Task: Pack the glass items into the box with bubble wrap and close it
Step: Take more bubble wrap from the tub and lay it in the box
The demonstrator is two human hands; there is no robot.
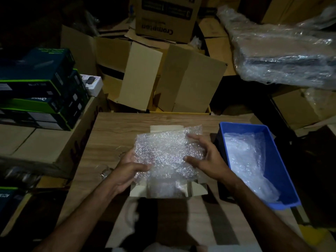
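Head view: both hands, left point(131, 168) and right point(203, 157), pinch a bubble wrap sheet point(167, 153) by its side edges over the open box point(169, 190) mid-tabletop point(112, 135). Light, limp, slippery; edges grip best.

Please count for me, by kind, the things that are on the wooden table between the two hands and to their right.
Bubble wrap sheets: 2, one held by left hand and right hand, one in the tray
Small cardboard box: 1
Blue tray: 1
Total: 4
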